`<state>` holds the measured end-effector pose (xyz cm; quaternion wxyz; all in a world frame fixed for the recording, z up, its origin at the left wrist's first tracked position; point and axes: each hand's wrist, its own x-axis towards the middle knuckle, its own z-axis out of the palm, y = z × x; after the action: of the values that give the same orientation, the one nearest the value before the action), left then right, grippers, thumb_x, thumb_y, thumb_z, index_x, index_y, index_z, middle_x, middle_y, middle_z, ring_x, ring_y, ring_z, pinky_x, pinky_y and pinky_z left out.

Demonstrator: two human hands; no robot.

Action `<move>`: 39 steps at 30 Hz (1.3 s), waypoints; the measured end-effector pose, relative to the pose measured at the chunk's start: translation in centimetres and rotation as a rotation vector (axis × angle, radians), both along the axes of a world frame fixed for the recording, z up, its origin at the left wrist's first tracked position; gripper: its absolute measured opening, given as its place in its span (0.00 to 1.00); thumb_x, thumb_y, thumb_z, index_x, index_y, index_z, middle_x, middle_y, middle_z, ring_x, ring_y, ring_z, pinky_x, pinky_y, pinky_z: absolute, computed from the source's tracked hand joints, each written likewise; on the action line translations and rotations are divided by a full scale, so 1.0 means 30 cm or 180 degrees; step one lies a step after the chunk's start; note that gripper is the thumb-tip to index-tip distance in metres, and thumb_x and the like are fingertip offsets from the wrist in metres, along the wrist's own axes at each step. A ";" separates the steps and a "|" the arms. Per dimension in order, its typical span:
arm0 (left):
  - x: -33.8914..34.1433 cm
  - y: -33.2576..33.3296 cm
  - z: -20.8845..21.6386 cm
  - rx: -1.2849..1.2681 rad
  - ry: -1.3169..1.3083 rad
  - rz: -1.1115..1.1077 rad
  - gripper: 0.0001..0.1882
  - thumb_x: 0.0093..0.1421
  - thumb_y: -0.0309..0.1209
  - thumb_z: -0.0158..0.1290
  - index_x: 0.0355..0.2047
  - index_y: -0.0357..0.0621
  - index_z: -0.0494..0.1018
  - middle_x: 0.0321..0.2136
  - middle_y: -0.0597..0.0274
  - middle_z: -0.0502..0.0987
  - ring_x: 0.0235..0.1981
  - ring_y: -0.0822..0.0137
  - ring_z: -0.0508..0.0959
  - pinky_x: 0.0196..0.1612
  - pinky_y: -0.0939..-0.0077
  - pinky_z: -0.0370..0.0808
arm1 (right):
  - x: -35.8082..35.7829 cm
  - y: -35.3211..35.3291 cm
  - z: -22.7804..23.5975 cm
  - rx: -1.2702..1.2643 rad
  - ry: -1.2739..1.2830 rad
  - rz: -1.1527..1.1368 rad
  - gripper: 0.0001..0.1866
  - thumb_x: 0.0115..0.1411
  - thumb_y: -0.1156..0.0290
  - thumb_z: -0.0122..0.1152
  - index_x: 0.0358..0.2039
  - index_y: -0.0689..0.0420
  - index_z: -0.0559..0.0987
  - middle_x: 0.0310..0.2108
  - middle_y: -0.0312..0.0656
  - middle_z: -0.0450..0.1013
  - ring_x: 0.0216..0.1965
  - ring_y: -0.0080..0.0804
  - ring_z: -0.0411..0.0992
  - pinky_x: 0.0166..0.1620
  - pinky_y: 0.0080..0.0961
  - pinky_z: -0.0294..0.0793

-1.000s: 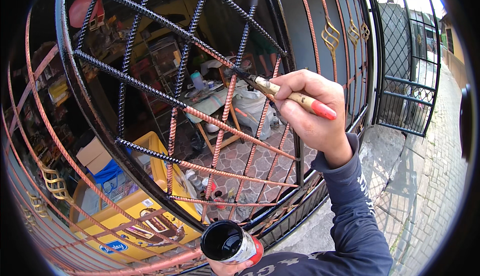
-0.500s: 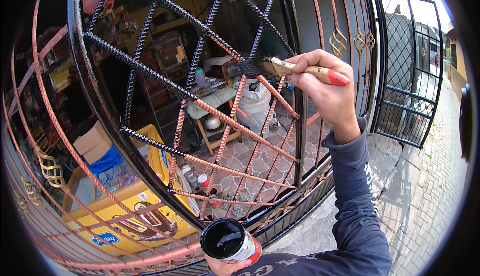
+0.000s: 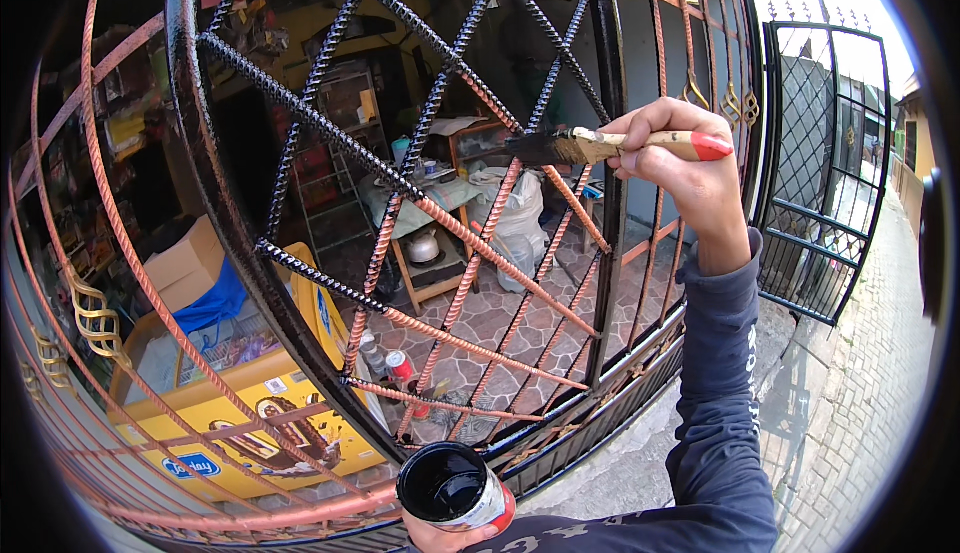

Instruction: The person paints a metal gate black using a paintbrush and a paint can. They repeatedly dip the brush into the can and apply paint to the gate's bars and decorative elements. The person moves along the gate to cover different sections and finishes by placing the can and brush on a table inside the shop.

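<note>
My right hand [image 3: 672,158] is closed round a paintbrush [image 3: 597,145] with a pale wooden handle, red at its end. The dark, paint-loaded bristles point left and lie at a crossing of ribbed bars in the metal grille [image 3: 468,243]; contact with the bars is hard to judge. Upper bars around there are glossy black, while many lower ones are still reddish-brown. Low in front of me, my left hand [image 3: 436,535] grips a paint can [image 3: 494,505] with a white and red side and black paint inside. Most of that hand is hidden beneath the can.
Behind the grille stand a yellow chest freezer [image 3: 250,443], a small table [image 3: 440,288] with a kettle [image 3: 424,246] under it, and a white sack [image 3: 508,208]. Reddish bars with gold twisted ornaments [image 3: 97,325] run along the left. A black gate [image 3: 825,178] stands at the right beside a paved path [image 3: 850,433].
The whole view has shifted slightly, so the grille and my right hand appear farther right. The brush stays at the same bar crossing. Both hands keep their grips.
</note>
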<state>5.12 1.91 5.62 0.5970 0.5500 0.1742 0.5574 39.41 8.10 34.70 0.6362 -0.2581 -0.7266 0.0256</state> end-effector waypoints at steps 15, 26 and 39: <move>-0.033 0.002 -0.044 -0.0106 -0.0079 -0.0093 0.47 0.40 0.27 0.78 0.61 0.31 0.68 0.50 0.52 0.80 0.50 0.59 0.81 0.56 0.62 0.77 | -0.125 -0.039 0.026 0.0869 0.0116 -0.0811 0.07 0.50 0.77 0.63 0.30 0.63 0.84 0.30 0.39 0.83 0.29 0.20 0.79 0.35 0.18 0.77; -0.055 0.015 -0.020 -0.0109 0.0103 -0.0288 0.47 0.40 0.27 0.78 0.61 0.30 0.68 0.50 0.52 0.80 0.49 0.60 0.81 0.55 0.64 0.77 | -0.156 -0.040 0.051 0.0720 -0.0082 -0.0904 0.06 0.51 0.80 0.62 0.31 0.64 0.83 0.31 0.40 0.82 0.30 0.21 0.79 0.35 0.18 0.78; -0.075 0.039 -0.028 -0.0020 -0.0118 -0.0614 0.45 0.42 0.19 0.74 0.61 0.28 0.66 0.44 0.50 0.81 0.42 0.60 0.83 0.47 0.63 0.81 | -0.231 -0.037 0.010 0.1654 -0.0321 -0.1330 0.07 0.48 0.82 0.62 0.29 0.62 0.84 0.30 0.40 0.83 0.29 0.23 0.80 0.35 0.19 0.79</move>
<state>2.87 3.07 4.76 0.6528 0.5519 0.1112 0.5069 32.49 7.00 34.99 0.6355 -0.2316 -0.6708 -0.3042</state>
